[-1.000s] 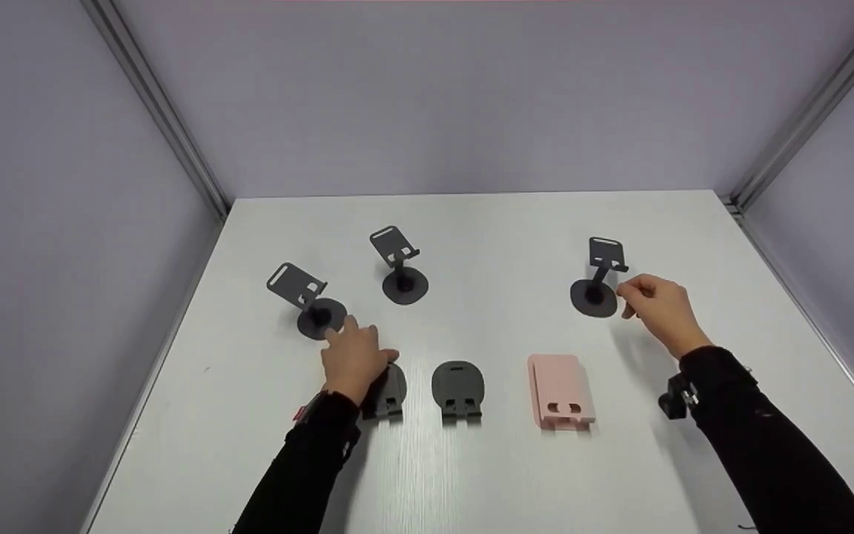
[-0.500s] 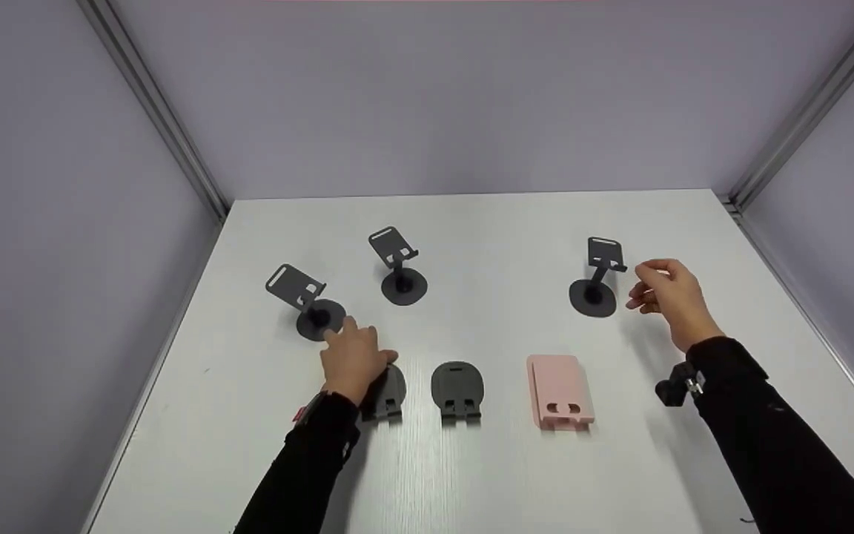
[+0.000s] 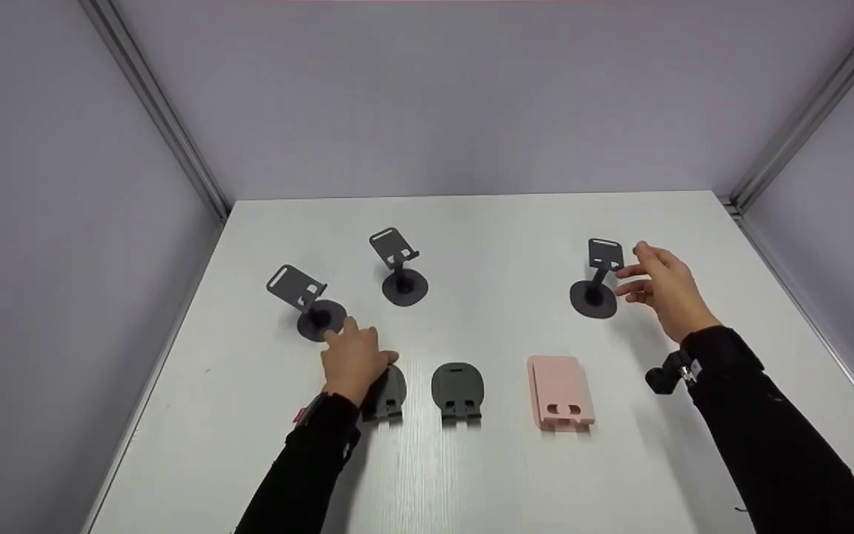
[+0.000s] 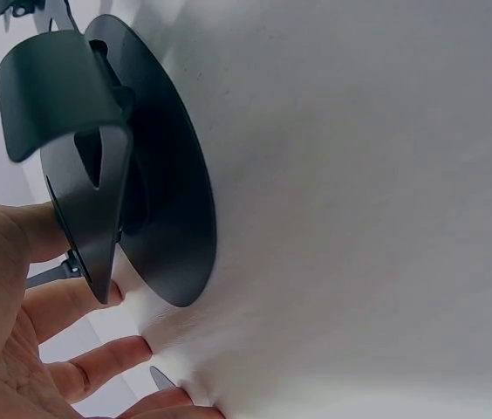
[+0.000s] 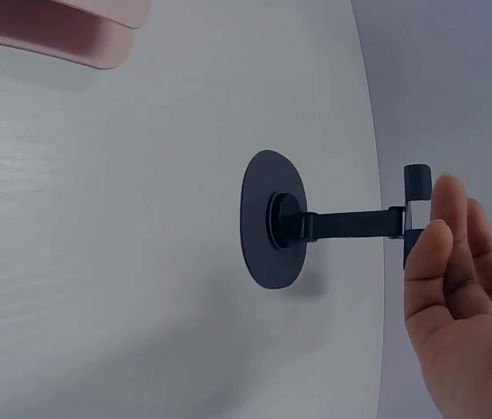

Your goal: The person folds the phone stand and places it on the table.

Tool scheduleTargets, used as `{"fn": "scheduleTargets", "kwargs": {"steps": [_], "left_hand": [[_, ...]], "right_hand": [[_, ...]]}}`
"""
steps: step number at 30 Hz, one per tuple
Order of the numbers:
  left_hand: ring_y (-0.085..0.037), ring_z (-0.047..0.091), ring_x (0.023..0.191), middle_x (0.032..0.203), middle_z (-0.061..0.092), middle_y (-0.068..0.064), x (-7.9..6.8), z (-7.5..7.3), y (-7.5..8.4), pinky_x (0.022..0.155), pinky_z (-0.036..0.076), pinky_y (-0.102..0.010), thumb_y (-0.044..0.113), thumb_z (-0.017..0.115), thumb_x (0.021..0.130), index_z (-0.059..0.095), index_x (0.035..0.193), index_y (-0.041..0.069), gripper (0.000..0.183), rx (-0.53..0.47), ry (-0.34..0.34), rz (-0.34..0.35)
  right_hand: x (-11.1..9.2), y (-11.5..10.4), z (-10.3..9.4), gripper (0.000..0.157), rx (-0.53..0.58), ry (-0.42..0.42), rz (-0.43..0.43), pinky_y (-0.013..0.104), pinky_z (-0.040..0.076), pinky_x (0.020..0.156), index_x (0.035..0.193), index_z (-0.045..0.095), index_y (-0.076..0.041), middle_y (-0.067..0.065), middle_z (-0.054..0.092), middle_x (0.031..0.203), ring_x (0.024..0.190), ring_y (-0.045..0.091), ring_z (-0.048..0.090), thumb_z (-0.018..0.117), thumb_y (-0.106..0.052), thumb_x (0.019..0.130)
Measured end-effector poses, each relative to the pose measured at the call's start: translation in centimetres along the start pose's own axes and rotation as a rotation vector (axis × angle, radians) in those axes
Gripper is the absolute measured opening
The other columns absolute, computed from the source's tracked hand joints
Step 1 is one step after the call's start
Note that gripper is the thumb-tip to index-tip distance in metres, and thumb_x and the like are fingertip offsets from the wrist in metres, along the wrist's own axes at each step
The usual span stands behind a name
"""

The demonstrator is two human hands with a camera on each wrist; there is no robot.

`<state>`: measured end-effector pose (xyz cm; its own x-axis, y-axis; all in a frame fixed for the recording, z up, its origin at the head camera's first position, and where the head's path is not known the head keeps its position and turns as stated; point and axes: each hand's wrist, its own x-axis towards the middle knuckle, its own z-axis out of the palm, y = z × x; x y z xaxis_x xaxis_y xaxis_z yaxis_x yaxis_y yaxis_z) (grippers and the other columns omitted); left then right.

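Right hand (image 3: 670,293): its fingers were apart and a little bent, close by the plate (image 3: 605,251) of the tall stand (image 5: 351,224); I could not tell if they touched it.
Tall stand: it stood on the desk (image 3: 501,475), just left of the right fingers, its plate up on a thin arm.
Good hold: a soft pinch on the plate was likely better than a push, as the thin arm looked easy to bump.
Round base (image 5: 257,218): it sat left of the right fingers; pressing it down would likely have stopped any wobble.
Left hand (image 3: 353,363): its fingers were spread, with the thumb over the folded stand (image 3: 391,391); a light, still hand seemed best there.
Pink stand (image 3: 562,386): it lay between both hands, nearer the right fingers.
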<state>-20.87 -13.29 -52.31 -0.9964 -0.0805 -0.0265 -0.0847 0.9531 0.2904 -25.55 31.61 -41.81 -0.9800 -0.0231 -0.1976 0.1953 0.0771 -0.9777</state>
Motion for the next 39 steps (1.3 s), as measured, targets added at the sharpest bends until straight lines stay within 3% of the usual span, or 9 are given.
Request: {"fn": "scheduleTargets", "kwargs": {"steps": [9,23,34,39], "left_hand": [[-0.051,0.054,0.107,0.120,0.056,-0.024,-0.2,-0.1,0.1,0.076,0.055,-0.061,0.044,0.083,0.081,0.076,0.103,0.004,0.047,-0.008,0.025,0.005],[-0.052,0.053,0.110,0.123,0.056,-0.024,0.1,0.1,-0.1,0.078,0.054,-0.063,0.044,0.082,0.082,0.076,0.107,0.004,0.048,-0.017,0.014,-0.006],[-0.051,0.054,0.107,0.120,0.056,-0.024,0.0,0.3,-0.1,0.075,0.054,-0.062,0.044,0.083,0.082,0.076,0.104,0.004,0.046,-0.013,0.033,0.005],[-0.052,0.053,0.109,0.123,0.055,-0.024,0.1,0.2,-0.1,0.078,0.054,-0.063,0.046,0.082,0.083,0.075,0.109,0.004,0.050,0.001,0.009,-0.003]], "right_hand": [[2.0,1.2,0.4,0.072,-0.007,-0.023,-0.022,0.026,0.054,0.084,0.157,0.020,-0.002,0.014,0.055,0.119,0.094,0.019,0.068,0.047,-0.045,0.107],[2.0,0.1,2.4,0.067,-0.166,-0.069,-0.004,0.029,0.051,0.088,0.159,0.019,0.000,0.015,0.057,0.122,0.098,0.020,0.066,0.038,-0.042,0.110],[3.3,1.5,1.8,0.063,-0.268,-0.014,-0.009,0.025,0.054,0.080,0.150,0.034,0.003,0.011,0.064,0.113,0.086,0.013,0.069,0.044,-0.044,0.109],[3.4,1.7,1.5,0.061,-0.323,0.011,-0.001,0.025,0.055,0.078,0.151,0.032,0.004,0.012,0.063,0.111,0.079,0.010,0.069,0.043,-0.039,0.110]]}}
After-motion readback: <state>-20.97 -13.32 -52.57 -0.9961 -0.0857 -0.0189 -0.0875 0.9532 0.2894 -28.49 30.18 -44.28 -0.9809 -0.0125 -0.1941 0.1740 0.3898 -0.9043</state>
